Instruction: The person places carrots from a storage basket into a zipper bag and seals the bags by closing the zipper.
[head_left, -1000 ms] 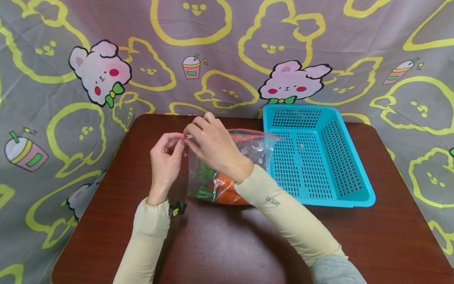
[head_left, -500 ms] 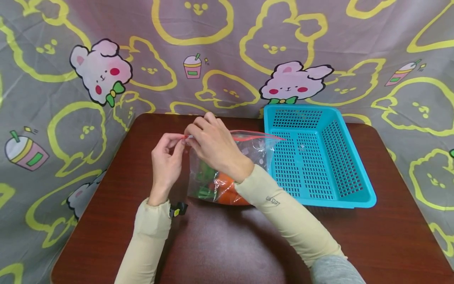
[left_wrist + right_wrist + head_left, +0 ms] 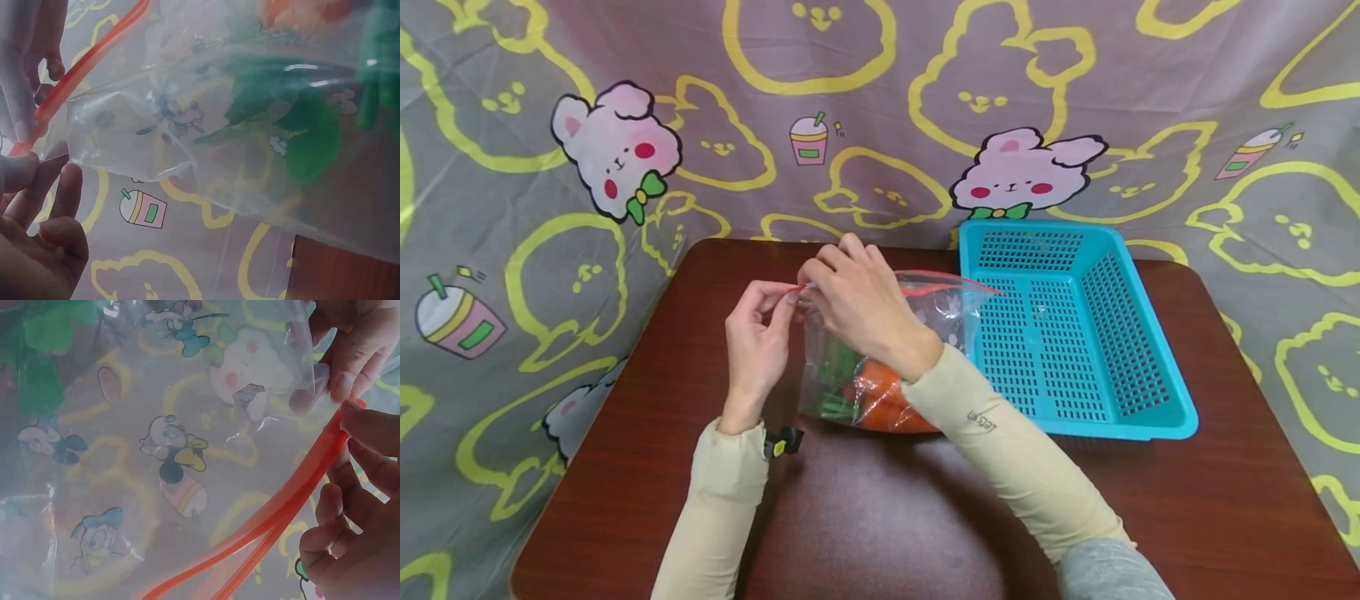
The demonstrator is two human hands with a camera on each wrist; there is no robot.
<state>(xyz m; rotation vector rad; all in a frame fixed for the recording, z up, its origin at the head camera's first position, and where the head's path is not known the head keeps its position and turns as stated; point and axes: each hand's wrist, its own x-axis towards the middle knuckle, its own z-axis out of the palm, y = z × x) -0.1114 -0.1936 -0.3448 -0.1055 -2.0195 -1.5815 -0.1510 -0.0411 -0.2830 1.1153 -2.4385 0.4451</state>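
A clear zip-top bag [image 3: 951, 321] with a red zip strip [image 3: 940, 282] stands on the table, held up at its top left corner. Orange carrots [image 3: 883, 396] and green leafy tops [image 3: 835, 404] show through its plastic. My left hand [image 3: 758, 337] pinches the strip's left end between thumb and forefinger. Right beside it my right hand [image 3: 865, 304] pinches the same strip, its back to the head camera. In the right wrist view the strip [image 3: 294, 494] is together near the fingertips and parts into two lines farther off. Cartoon figures [image 3: 172, 444] are printed on the bag.
A blue perforated basket [image 3: 1165, 367] stands right of the bag, its left rim behind the bag's right edge. The brown table [image 3: 865, 517] meets a patterned curtain [image 3: 880, 125] at the back. A small black device [image 3: 784, 442] sits at the left wrist.
Both hands have shifted slightly to the right, the right one a little farther along the red strip. The bag's left edge has moved a little right with them. The basket has stayed put.
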